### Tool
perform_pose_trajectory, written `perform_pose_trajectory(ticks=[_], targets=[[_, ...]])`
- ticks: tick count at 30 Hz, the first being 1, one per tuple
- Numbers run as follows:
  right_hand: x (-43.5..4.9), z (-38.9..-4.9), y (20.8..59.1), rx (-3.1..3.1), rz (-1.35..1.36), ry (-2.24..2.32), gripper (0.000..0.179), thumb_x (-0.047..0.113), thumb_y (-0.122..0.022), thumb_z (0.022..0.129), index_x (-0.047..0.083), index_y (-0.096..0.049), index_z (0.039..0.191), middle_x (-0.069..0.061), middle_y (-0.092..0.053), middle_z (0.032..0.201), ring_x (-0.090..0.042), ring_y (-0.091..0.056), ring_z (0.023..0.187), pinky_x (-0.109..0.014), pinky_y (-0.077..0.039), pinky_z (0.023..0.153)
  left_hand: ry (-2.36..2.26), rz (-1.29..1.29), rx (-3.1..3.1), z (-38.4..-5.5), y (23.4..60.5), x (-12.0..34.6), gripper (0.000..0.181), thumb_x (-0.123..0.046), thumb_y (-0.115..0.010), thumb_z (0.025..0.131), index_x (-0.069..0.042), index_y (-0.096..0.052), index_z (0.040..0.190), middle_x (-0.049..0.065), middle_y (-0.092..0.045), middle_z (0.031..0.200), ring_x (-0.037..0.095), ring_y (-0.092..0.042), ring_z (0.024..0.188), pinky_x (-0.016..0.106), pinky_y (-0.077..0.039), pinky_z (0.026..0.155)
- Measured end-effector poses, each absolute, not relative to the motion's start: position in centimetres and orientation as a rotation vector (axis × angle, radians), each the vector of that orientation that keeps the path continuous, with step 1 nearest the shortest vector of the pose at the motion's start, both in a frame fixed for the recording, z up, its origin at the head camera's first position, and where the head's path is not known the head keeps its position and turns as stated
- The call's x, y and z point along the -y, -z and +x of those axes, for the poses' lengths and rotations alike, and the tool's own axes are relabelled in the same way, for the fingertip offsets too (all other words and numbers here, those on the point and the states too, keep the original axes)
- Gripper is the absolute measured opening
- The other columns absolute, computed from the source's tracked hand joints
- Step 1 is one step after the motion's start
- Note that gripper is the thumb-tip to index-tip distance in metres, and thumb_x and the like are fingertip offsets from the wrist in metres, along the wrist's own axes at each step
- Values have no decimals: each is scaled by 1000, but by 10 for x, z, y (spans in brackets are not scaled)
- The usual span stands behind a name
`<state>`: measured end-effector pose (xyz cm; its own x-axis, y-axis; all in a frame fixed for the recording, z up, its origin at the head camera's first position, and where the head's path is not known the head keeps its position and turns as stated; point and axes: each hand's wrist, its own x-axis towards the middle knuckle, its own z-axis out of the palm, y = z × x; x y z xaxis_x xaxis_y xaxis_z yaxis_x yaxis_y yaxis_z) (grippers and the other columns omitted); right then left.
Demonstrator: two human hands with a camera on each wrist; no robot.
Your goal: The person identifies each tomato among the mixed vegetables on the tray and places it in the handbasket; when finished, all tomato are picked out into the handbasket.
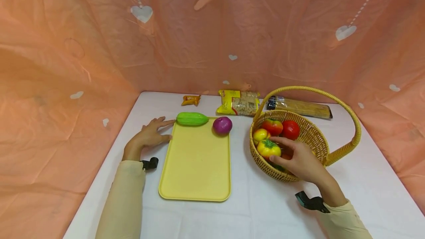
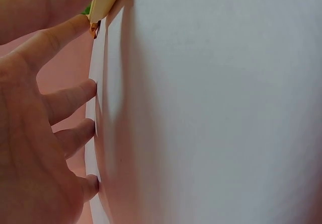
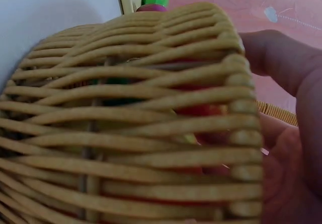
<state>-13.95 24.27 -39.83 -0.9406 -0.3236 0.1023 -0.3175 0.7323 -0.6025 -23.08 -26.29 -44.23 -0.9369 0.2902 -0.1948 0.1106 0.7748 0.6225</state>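
My left hand touches the upper left edge of a yellow tray, fingers spread and straight. In the left wrist view the index fingertip of that hand meets the tray's rim. A green ridged gourd lies across the tray's top left corner, beside the index finger. A purple onion sits at the top right corner. My right hand reaches into a wicker basket, its thumb and index finger about a ribbed yellow vegetable with a green leafy top. Basket weave hides part of this grip in the right wrist view.
Inside the basket are a red tomato, a red-and-green fruit and a smaller yellow fruit. Its tall handle arches to the right. Behind stand a small orange packet, a yellow bag and packaged noodles.
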Motion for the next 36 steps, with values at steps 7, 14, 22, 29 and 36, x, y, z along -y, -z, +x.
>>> perform_pose_trajectory(ticks=[7,14,22,29,36], targets=[[-240,-143,402,-2958,-561,893,57,34,-89,93,14,-72,144,-14,-79,120,-22,-64,93,-34,-53,81,-921,300,-2687,-232,443,263,72,-27,-72,102,-11,-46,167,34,-19,178,59,-3,166,86,4,124],[-240,-143,408,-3001,-563,871,57,30,-92,90,14,-74,142,-17,-79,124,-25,-70,100,-44,-58,87,-918,308,-2688,-235,444,262,72,-27,-71,102,-11,-46,167,34,-19,178,60,-3,166,86,3,124],[-241,-141,409,-3031,-629,843,52,19,-93,88,9,-76,135,-17,-78,131,-36,-74,118,-60,-61,101,-922,318,-2685,-238,446,258,72,-26,-71,101,-12,-46,167,34,-19,178,60,-4,166,86,4,124],[-238,-138,401,-3086,-613,893,54,28,-90,93,10,-74,141,-13,-78,135,-35,-74,115,-58,-61,97,-923,346,-2739,-232,438,261,66,-23,-70,102,-10,-50,164,33,-31,174,58,-21,163,80,-14,128],[-232,-138,371,-3229,-707,936,51,20,-88,93,10,-72,141,-14,-75,140,-43,-70,129,-66,-55,107,-1039,410,-2880,-214,388,255,59,-18,-66,108,-12,-51,164,23,-42,172,48,-33,162,70,-29,129]])
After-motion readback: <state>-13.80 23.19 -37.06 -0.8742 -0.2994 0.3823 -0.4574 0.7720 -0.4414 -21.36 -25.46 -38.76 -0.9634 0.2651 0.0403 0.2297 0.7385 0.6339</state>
